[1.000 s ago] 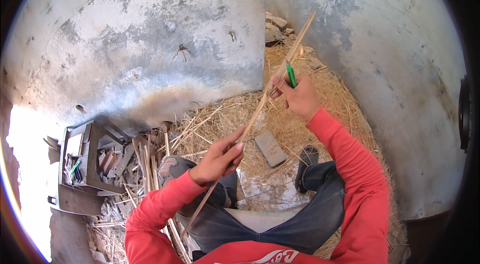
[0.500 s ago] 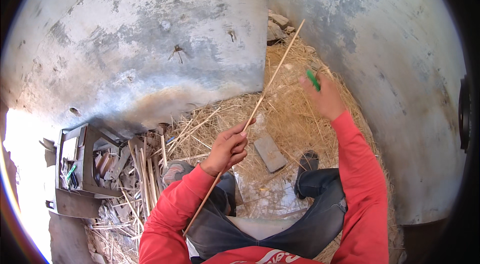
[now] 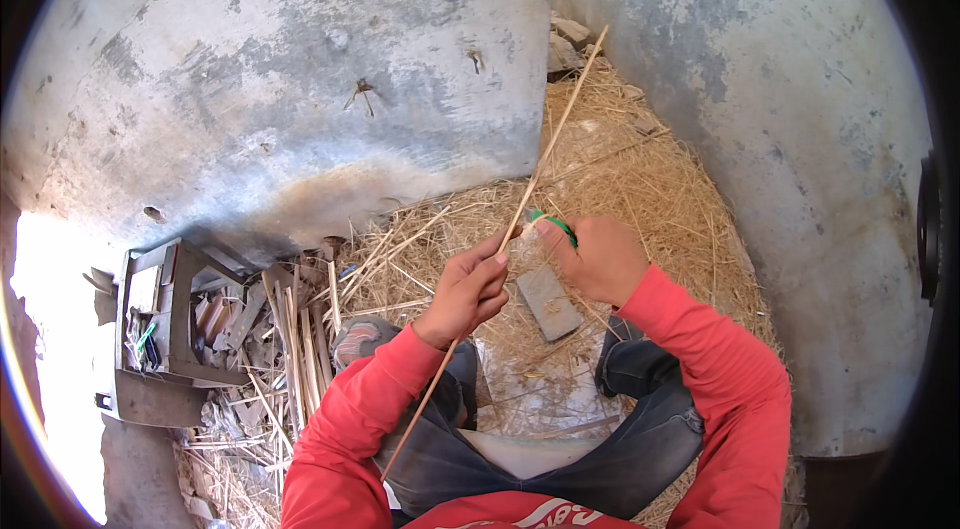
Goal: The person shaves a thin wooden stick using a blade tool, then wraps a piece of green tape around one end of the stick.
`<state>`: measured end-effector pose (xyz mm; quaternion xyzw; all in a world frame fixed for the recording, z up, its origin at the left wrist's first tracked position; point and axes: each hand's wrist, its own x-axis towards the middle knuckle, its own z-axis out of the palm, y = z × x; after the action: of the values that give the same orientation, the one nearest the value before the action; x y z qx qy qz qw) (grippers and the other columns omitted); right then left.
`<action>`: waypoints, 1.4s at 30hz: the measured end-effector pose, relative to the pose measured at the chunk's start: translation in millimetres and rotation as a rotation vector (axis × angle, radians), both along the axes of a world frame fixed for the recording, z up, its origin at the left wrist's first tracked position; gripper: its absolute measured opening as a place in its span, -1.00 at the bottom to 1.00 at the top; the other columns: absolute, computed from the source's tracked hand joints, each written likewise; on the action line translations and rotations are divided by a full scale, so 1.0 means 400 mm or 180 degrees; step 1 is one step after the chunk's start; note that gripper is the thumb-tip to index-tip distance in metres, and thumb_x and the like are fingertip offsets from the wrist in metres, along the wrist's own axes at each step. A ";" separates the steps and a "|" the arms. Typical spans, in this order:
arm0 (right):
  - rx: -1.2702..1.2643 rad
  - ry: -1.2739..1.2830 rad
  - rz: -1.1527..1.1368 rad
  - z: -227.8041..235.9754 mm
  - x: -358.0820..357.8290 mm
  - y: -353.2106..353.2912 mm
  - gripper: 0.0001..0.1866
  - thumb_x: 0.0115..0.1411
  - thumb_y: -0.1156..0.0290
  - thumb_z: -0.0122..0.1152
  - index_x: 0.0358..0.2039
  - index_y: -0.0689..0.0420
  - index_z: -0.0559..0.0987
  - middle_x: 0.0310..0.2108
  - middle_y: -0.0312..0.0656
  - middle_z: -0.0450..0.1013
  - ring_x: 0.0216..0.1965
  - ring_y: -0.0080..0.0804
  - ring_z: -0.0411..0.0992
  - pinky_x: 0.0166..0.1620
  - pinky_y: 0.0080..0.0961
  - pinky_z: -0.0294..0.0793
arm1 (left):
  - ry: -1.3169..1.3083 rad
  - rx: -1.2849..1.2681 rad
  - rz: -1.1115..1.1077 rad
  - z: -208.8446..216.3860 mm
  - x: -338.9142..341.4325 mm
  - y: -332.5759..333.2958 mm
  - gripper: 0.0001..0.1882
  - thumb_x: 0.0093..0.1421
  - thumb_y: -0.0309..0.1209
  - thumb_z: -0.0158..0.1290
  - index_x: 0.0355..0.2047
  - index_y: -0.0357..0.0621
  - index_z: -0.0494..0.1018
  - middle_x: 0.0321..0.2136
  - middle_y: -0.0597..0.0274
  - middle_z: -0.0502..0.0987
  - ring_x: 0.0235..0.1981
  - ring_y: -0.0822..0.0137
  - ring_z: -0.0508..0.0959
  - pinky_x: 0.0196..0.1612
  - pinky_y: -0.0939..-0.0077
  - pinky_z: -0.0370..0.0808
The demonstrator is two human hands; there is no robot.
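A long thin wooden stick point(image 3: 566, 114) slants across the view, from my thigh up toward the corner of the walls. My left hand point(image 3: 466, 297) is closed around its middle. In my closed right hand point(image 3: 604, 259) is a small green-handled tool point(image 3: 564, 229), probably a knife. Its tip end meets or lies very close to the stick, just beyond my left fingers. Fingers and distance hide the blade, so contact is hard to tell. Below my right hand lies a grey rectangular block point(image 3: 549, 303).
Straw-like shavings point(image 3: 640, 189) cover the ground between two worn grey walls point(image 3: 400, 49). To the left, a dark metal frame box point(image 3: 190, 379) holds scraps, beside a bundle of wooden strips point(image 3: 300, 349). Stones point(image 3: 568, 44) sit in the far corner.
My right hand has moved left and nearer with the green-handled tool, from away from the stick to right beside it. My left hand keeps its grip on the stick.
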<state>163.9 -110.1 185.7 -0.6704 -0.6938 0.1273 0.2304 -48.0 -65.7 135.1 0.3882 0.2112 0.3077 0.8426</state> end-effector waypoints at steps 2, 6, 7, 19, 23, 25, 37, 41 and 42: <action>-0.0127 -0.0008 0.0070 0.018 0.008 -0.001 -0.45 0.35 -0.06 0.00 -0.32 0.23 0.63 -0.66 0.14 0.41 -0.55 0.16 0.44 -0.45 -0.08 0.37 | 0.0025 -0.0047 -0.0002 0.004 -0.003 0.002 -0.49 0.42 -0.45 -0.12 0.36 -0.21 0.18 -0.66 0.56 0.02 -0.73 0.66 -0.01 -0.68 0.72 0.01; -0.0242 0.0167 0.0216 -0.005 0.006 -0.007 -0.36 0.35 -0.16 -0.05 -0.48 0.19 0.63 -0.65 0.08 0.44 -0.52 0.12 0.48 -0.40 -0.06 0.41 | 0.0017 -0.0132 -0.0017 0.007 0.002 0.001 -0.48 0.40 -0.47 -0.12 0.36 -0.21 0.18 -0.66 0.57 0.02 -0.72 0.67 0.01 -0.67 0.72 0.02; -0.0319 0.0267 0.0277 -0.010 -0.005 -0.012 -0.38 0.34 -0.15 -0.03 -0.46 0.19 0.63 -0.64 0.08 0.44 -0.52 0.11 0.48 -0.40 -0.08 0.42 | 0.0026 -0.0161 -0.0010 0.000 0.006 -0.001 -0.47 0.39 -0.47 -0.12 0.36 -0.20 0.17 -0.66 0.57 0.02 -0.71 0.66 0.01 -0.67 0.71 0.03; 0.0124 0.2307 -0.0255 -0.085 0.028 0.039 -0.56 0.28 0.04 0.22 -0.24 0.25 0.61 -0.60 -0.19 0.43 -0.54 -0.45 0.34 -0.43 -0.40 0.34 | 0.0360 0.0181 -0.0679 0.019 0.038 -0.050 -0.45 0.46 -0.32 -0.15 0.40 -0.13 0.08 -0.64 0.54 0.04 -0.70 0.64 0.00 -0.63 0.74 0.04; 0.0488 0.1527 -0.0364 -0.018 0.054 0.039 -0.52 0.31 0.00 0.15 -0.32 0.26 0.62 -0.62 -0.05 0.45 -0.56 -0.29 0.43 -0.41 -0.30 0.38 | 0.0282 0.0342 -0.0645 -0.016 0.033 -0.053 -0.47 0.48 -0.27 -0.18 0.40 -0.12 0.09 -0.63 0.53 0.04 -0.69 0.64 0.01 -0.63 0.72 0.03; 0.0217 0.0966 -0.0179 0.001 0.060 0.019 -0.45 0.34 -0.05 0.06 -0.37 0.27 0.62 -0.61 0.05 0.46 -0.53 -0.09 0.47 -0.39 -0.20 0.41 | 0.0218 0.0333 -0.0524 -0.029 0.032 -0.043 -0.47 0.48 -0.27 -0.19 0.40 -0.10 0.09 -0.63 0.53 0.04 -0.69 0.64 0.01 -0.63 0.71 0.02; -0.0249 -0.0196 0.0218 -0.036 0.021 -0.024 -0.35 0.36 -0.16 -0.12 -0.42 0.19 0.64 -0.56 0.17 0.49 -0.46 0.19 0.51 -0.36 0.03 0.47 | 0.0702 0.0464 -0.0039 -0.047 0.036 -0.036 -0.47 0.45 -0.42 -0.12 0.41 -0.06 0.13 -0.68 0.55 0.04 -0.70 0.63 0.04 -0.63 0.66 0.04; -0.0161 -0.0475 -0.0281 -0.062 0.055 0.008 -0.35 0.35 -0.21 -0.13 -0.36 0.15 0.65 -0.56 0.12 0.51 -0.47 0.14 0.52 -0.38 0.01 0.47 | 0.0779 0.0415 -0.0132 -0.019 0.031 -0.042 -0.47 0.44 -0.44 -0.12 0.40 -0.06 0.14 -0.67 0.55 0.03 -0.70 0.64 0.02 -0.62 0.67 0.05; -0.0003 -0.0455 -0.0304 -0.074 0.089 0.020 -0.37 0.35 -0.20 -0.12 -0.34 0.13 0.66 -0.58 0.10 0.50 -0.48 0.13 0.51 -0.40 0.00 0.45 | 0.0834 0.0474 -0.0256 -0.016 0.022 -0.052 -0.47 0.44 -0.44 -0.12 0.39 -0.07 0.14 -0.65 0.55 0.03 -0.69 0.65 0.02 -0.62 0.68 0.04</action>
<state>199.6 -102.3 156.2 -0.7101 -0.6757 0.0683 0.1858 -39.0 -86.6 128.9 0.4946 0.2802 0.2353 0.7883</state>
